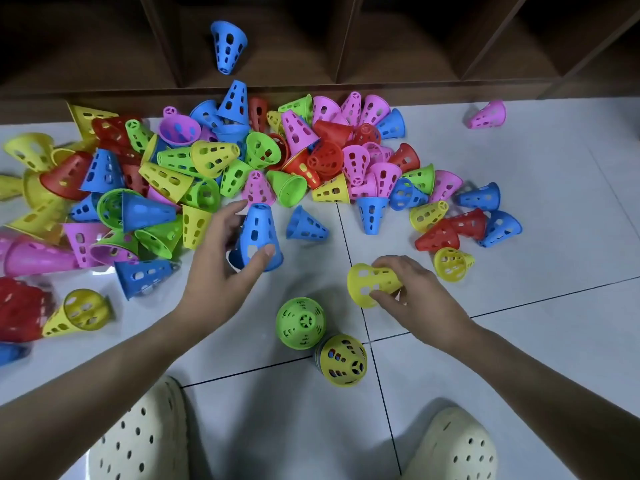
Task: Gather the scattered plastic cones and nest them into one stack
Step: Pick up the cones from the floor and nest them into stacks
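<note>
Head: hands (221, 271) (412, 292) grip cones (258, 233) (372, 284) — stacks (300, 322) near.

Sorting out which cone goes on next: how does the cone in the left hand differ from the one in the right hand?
The blue cone stands upright on the floor, gripped by the left hand; the yellow cone lies tilted on its side, pinched in the right hand. Both are perforated plastic.

You have bare tile floor (540, 344) open to your right and between the two upright stacks, green stack (300, 322) and yellow stack (343, 359), and the cone heap (221, 161), which blocks everything ahead and left up to the wooden shelf base (311, 88).
</note>
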A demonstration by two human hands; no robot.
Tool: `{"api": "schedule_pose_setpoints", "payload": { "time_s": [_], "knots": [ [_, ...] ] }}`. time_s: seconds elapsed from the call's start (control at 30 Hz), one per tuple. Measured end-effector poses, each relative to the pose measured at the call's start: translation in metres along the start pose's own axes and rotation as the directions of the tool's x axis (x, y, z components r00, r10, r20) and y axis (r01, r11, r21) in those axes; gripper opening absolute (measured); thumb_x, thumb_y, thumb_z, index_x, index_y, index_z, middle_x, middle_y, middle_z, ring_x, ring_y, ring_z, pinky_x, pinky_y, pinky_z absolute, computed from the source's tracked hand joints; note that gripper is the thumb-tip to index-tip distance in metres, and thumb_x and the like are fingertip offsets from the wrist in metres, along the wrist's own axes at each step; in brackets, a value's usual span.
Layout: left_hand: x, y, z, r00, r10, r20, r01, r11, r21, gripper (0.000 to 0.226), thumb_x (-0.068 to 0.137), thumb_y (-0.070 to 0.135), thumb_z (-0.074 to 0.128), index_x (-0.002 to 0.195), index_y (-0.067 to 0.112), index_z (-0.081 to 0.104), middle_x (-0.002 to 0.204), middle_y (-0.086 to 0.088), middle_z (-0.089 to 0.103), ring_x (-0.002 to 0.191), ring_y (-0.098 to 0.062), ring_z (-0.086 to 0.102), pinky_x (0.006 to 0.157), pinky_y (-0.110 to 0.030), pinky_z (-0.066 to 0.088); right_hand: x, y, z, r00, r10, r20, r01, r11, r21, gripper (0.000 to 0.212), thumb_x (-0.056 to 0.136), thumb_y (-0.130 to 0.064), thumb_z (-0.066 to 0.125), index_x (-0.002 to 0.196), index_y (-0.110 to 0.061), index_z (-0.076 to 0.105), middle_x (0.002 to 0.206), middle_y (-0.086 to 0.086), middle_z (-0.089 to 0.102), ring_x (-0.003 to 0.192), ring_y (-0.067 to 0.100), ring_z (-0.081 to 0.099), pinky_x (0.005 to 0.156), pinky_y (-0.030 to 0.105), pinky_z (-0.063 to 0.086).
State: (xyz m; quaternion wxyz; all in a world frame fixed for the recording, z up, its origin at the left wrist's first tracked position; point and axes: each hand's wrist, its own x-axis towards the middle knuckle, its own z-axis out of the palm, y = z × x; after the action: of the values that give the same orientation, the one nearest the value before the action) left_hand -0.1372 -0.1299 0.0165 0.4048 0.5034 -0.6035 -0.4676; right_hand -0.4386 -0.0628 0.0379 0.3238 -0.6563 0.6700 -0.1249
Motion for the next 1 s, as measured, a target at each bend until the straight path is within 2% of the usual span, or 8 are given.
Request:
{"api": "schedule_pose_setpoints", "payload": {
  "time_s": [0.17,0.27,0.33,0.43,0.6,0.7,0.87,1.0],
  "knots": [
    [-0.042,0.029,0.01,0.993,0.098,0.067,-0.093,0.993,-0.072,0.068,0.09,0.033,0.065,0.149,0.034,0.032,0.123,-0.007,0.056,0.105,-0.026,0.063,0.088,-0.028,0.053,-0.026,-0.037,-0.007,0.996,-0.018,-0.091,0.034,0.984,0.175,0.04,0.081,-0.023,0.081,0.115,-0.029,0.06,0.102,-0.014,0.057,0.074,0.011,0.056,0.067,0.014,0.044],
    [-0.058,0.029,0.016,0.98,0.144,0.135,-0.145,0.989,-0.004,0.07,0.089,0.036,0.065,0.15,0.043,0.03,0.134,0.014,0.053,0.119,-0.018,0.06,0.095,-0.02,0.049,-0.036,-0.053,-0.014,0.997,-0.064,-0.049,0.073,0.975,0.209,0.04,0.08,-0.022,0.082,0.114,-0.03,0.062,0.101,-0.014,0.057,0.074,0.013,0.056,0.067,0.015,0.045],
    [-0.064,0.024,0.02,0.969,0.15,0.196,-0.155,0.988,0.007,0.072,0.088,0.036,0.067,0.149,0.047,0.031,0.13,0.02,0.053,0.119,-0.016,0.059,0.095,-0.018,0.049,-0.04,-0.059,-0.021,0.994,-0.106,0.036,0.095,0.972,0.217,0.039,0.081,-0.023,0.081,0.113,-0.032,0.061,0.101,-0.013,0.058,0.075,0.015,0.057,0.066,0.02,0.048],
    [-0.069,0.013,0.022,0.957,0.146,0.251,-0.166,0.984,0.061,0.071,0.088,0.036,0.069,0.15,0.041,0.034,0.122,0.01,0.055,0.114,-0.019,0.059,0.092,-0.021,0.05,-0.046,-0.061,-0.029,0.98,-0.141,0.142,0.118,0.98,0.158,0.037,0.082,-0.026,0.08,0.112,-0.035,0.059,0.101,-0.014,0.056,0.077,0.014,0.058,0.065,0.016,0.046],
    [-0.068,0.007,0.027,0.934,0.157,0.321,-0.215,0.964,0.156,0.066,0.089,0.036,0.068,0.148,0.034,0.039,0.127,0.006,0.057,0.117,-0.011,0.057,0.094,-0.016,0.047,-0.05,-0.055,-0.024,0.961,-0.161,0.227,0.147,0.986,0.075,0.035,0.083,-0.028,0.076,0.111,-0.037,0.058,0.101,-0.014,0.053,0.08,0.011,0.058,0.066,0.012,0.043],
    [-0.071,-0.002,0.03,0.907,0.168,0.387,-0.258,0.946,0.196,0.062,0.091,0.029,0.072,0.147,0.031,0.044,0.133,0.011,0.055,0.121,-0.008,0.056,0.095,-0.02,0.049,-0.053,-0.05,-0.021,0.956,-0.153,0.25,0.139,0.988,0.072,0.034,0.082,-0.029,0.075,0.111,-0.039,0.057,0.103,-0.013,0.053,0.08,0.015,0.058,0.068,0.015,0.043],
    [-0.077,-0.012,0.032,0.925,0.087,0.369,-0.181,0.956,0.229,0.062,0.087,0.023,0.077,0.143,0.031,0.051,0.14,0.015,0.055,0.131,-0.004,0.052,0.105,-0.026,0.046,-0.058,-0.045,-0.011,0.94,-0.15,0.306,0.146,0.989,0.035,0.038,0.081,-0.036,0.071,0.115,-0.04,0.055,0.108,-0.016,0.049,0.083,0.011,0.057,0.07,0.021,0.048],
    [-0.076,-0.012,0.031,0.923,0.053,0.38,-0.151,0.96,0.234,0.06,0.087,0.026,0.077,0.142,0.025,0.054,0.142,0.015,0.055,0.134,-0.003,0.049,0.109,-0.027,0.043,-0.061,-0.042,0.009,0.916,-0.131,0.38,0.178,0.98,-0.091,0.04,0.087,-0.036,0.067,0.123,-0.042,0.051,0.116,-0.016,0.043,0.083,0.01,0.055,0.074,0.027,0.048]
  ]
}}
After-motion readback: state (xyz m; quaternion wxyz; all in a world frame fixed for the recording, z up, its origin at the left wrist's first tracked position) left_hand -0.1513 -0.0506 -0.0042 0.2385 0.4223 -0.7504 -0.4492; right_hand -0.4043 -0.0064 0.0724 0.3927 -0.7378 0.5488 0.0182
